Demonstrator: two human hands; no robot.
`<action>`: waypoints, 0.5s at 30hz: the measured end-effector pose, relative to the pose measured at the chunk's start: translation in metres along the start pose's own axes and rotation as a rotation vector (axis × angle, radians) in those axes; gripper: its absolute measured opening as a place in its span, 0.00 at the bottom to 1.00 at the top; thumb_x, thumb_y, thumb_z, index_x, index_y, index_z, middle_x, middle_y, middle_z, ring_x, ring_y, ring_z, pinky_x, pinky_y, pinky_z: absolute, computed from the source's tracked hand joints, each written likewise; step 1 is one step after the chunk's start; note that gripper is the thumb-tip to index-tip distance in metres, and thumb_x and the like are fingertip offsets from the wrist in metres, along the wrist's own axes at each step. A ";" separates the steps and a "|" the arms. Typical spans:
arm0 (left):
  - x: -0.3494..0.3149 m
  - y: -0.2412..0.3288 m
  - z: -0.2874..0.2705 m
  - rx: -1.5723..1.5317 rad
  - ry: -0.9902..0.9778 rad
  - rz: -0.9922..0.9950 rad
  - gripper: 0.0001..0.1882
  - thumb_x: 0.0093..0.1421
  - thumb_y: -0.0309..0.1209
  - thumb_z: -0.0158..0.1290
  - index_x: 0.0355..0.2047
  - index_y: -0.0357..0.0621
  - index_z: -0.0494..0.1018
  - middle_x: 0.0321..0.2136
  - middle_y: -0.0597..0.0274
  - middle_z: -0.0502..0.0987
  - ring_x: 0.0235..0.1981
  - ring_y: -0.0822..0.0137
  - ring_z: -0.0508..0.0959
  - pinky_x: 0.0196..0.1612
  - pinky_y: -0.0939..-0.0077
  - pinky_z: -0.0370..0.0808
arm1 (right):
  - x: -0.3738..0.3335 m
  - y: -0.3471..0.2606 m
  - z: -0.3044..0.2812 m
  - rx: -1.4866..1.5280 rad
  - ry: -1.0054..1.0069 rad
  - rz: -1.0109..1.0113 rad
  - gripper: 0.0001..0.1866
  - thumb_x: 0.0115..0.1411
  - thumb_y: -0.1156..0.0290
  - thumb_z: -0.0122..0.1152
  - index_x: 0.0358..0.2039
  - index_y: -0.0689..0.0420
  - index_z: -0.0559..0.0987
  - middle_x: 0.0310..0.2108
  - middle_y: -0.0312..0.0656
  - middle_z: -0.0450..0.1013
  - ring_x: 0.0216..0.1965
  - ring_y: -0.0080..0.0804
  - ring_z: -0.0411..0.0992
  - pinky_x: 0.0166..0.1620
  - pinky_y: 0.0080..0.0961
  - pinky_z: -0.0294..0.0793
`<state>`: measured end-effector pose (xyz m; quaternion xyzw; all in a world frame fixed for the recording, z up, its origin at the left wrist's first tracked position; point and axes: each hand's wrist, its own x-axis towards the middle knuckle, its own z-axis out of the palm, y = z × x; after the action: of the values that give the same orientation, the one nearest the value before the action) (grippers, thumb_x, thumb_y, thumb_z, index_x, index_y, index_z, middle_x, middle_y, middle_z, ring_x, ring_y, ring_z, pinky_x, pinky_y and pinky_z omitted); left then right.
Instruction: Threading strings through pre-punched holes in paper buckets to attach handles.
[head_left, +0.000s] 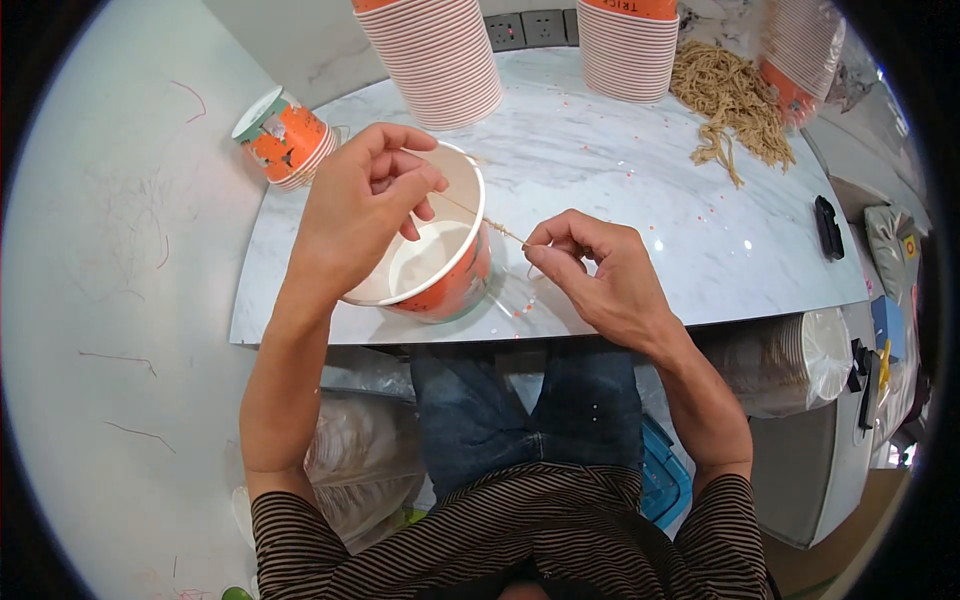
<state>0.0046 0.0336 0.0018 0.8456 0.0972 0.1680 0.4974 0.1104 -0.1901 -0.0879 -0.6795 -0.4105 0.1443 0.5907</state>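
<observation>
A thin tan twine string [500, 230] runs between my two hands, with a knotted, thicker stretch near the right one. My left hand [362, 205] is over the rim of a large paper bucket, its thumb and fingers closed on the string's left part. To the right of the bucket, my right hand [605, 268] pinches the other part between thumb and index finger. The paper bucket [450, 290] is white inside and orange with dark figures outside. It stands near the table's front edge, its wall partly hidden by my left hand.
Tall stacks of paper buckets [430, 60] [628, 55] stand at the back. Beside them lies a heap of tan twine [738, 95]. A tilted stack of smaller orange cups [285, 140] is at the left, a black object [829, 228] at the right. Plastic-wrapped cups [775, 360] sit below the table edge.
</observation>
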 end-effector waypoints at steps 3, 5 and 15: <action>-0.002 -0.005 -0.005 0.034 0.062 -0.051 0.14 0.65 0.25 0.58 0.49 0.34 0.75 0.34 0.59 0.82 0.32 0.71 0.81 0.33 0.75 0.78 | 0.001 0.009 0.003 -0.023 0.028 -0.013 0.06 0.66 0.73 0.67 0.39 0.62 0.84 0.26 0.30 0.75 0.28 0.14 0.67 0.33 0.17 0.66; -0.005 -0.012 -0.005 0.529 0.220 0.205 0.13 0.64 0.24 0.57 0.49 0.35 0.75 0.34 0.56 0.81 0.37 0.63 0.82 0.40 0.67 0.79 | 0.002 0.010 0.005 0.057 0.124 -0.016 0.08 0.64 0.70 0.69 0.37 0.63 0.85 0.19 0.28 0.68 0.23 0.14 0.60 0.27 0.19 0.60; -0.012 0.000 -0.004 0.470 -0.124 0.179 0.15 0.64 0.22 0.56 0.51 0.35 0.77 0.45 0.56 0.82 0.45 0.66 0.81 0.48 0.69 0.77 | 0.011 0.005 0.014 0.061 0.125 -0.021 0.07 0.64 0.71 0.69 0.37 0.62 0.86 0.17 0.25 0.63 0.21 0.12 0.56 0.24 0.20 0.56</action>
<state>-0.0083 0.0327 0.0013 0.9518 0.0275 0.1320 0.2755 0.1094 -0.1723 -0.0932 -0.6646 -0.3754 0.1078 0.6370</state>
